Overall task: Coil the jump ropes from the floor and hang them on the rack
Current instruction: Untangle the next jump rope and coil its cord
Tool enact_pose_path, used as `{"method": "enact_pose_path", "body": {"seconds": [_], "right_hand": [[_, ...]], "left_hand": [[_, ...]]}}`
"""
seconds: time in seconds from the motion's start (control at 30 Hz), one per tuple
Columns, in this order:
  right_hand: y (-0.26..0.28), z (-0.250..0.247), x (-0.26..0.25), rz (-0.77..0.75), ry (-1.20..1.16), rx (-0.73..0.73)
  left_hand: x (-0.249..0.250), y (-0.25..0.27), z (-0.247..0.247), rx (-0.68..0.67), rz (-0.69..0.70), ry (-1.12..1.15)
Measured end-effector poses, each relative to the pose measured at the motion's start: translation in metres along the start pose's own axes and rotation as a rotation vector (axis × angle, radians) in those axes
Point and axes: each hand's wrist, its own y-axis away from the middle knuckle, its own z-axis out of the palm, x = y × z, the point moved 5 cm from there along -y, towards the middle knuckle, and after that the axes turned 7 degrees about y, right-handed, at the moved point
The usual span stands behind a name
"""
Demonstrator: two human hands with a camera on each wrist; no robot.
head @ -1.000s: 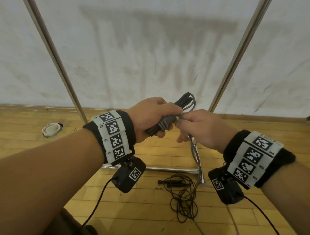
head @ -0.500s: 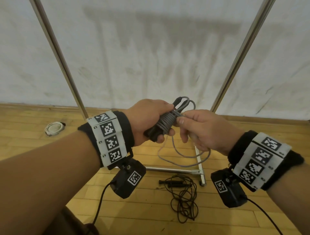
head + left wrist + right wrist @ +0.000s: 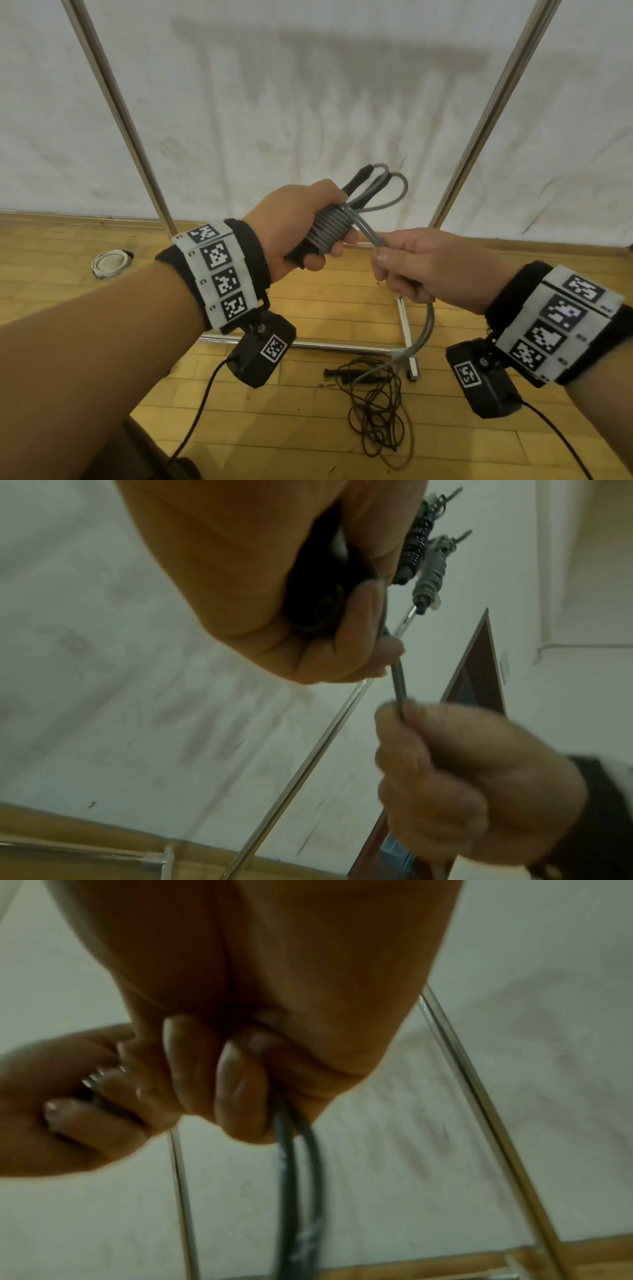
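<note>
Your left hand (image 3: 301,226) grips the wound grey jump rope (image 3: 330,228) and its black handles; your right hand (image 3: 421,267) pinches its free strand. A thin black rope (image 3: 376,407) lies tangled on the wooden floor (image 3: 308,438).

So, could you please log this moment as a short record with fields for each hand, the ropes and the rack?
left hand: grips the grey jump rope bundle, handles together, turns wound round them
right hand: holds the grey rope's free doubled strand, which runs from the bundle through the fist and hangs below
black jump rope: tangled loose on the wooden floor
rack: metal frame ahead; nothing seen hanging in view
</note>
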Motion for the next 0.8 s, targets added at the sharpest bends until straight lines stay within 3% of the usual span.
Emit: {"method": "enact_pose_path", "body": {"seconds": [0.1,0.17,0.33,0.4,0.47,0.53,0.67,0.8], "right_hand": [[0.001,-0.006,0.014,0.005,0.137,0.028],[0.002,-0.004,0.024,0.018,0.196,0.029],[-0.004,-0.002,0.032,0.104,0.161,0.033],[-0.009,-0.004,0.027,0.059,0.324,0.037],[-0.009,-0.007,0.017,-0.010,0.549,0.075],[-0.006,-0.008,0.003,-0.081,0.625,0.115],[-0.003,-0.005,-0.024,-0.190,0.830,0.207],[0.001,-0.005,-0.034,-0.113,0.905,0.233]], "left_hand": [[0.005,0.002,0.000,-0.140,-0.040,0.077],[0.001,0.006,0.009,-0.263,-0.078,0.007],[-0.027,0.014,0.037,-0.505,-0.198,-0.397],[-0.039,0.014,0.041,-0.566,-0.270,-0.631],[-0.049,0.012,0.040,-0.545,-0.332,-0.853],[-0.055,0.009,0.036,-0.486,-0.366,-0.968],[-0.053,0.000,0.024,-0.366,-0.313,-1.004],[-0.040,-0.010,0.007,-0.147,-0.218,-1.001]]}}
